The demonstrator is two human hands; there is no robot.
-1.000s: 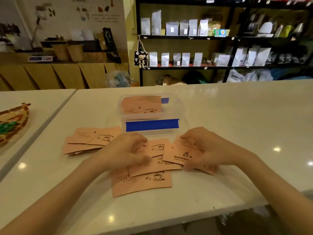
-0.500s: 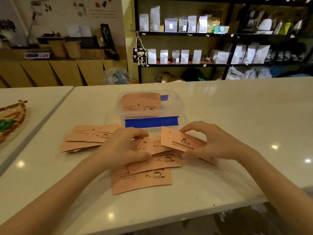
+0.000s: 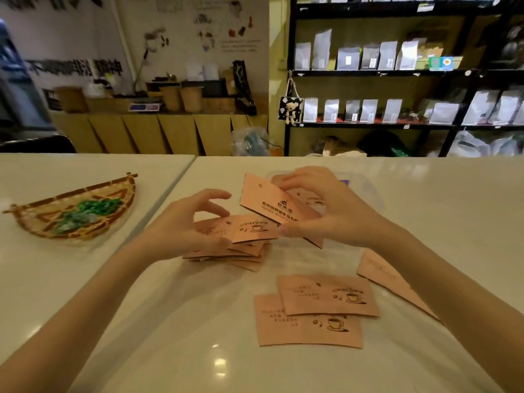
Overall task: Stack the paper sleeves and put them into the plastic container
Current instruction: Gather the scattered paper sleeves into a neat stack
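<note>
Pink paper sleeves printed with coffee cups lie on the white table. My right hand (image 3: 329,211) holds one sleeve (image 3: 269,202) tilted in the air, in front of the clear plastic container (image 3: 368,191), which it mostly hides. My left hand (image 3: 195,225) grips another sleeve (image 3: 252,229) just above an untidy pile of sleeves (image 3: 243,255). The two held sleeves nearly touch. Closer to me lie two overlapping sleeves (image 3: 326,297) (image 3: 306,329), and a third sleeve (image 3: 388,277) is partly under my right forearm.
A woven basket (image 3: 42,219) with green contents sits on the adjoining table at the left, past a seam (image 3: 181,174) between the tables. Behind the table are black shelves (image 3: 374,72) with pouches and a wooden counter (image 3: 170,131).
My right hand lifted a sleeve off the near group and carried it up and left. My left hand moved to the left pile with a sleeve. The view swung left.
</note>
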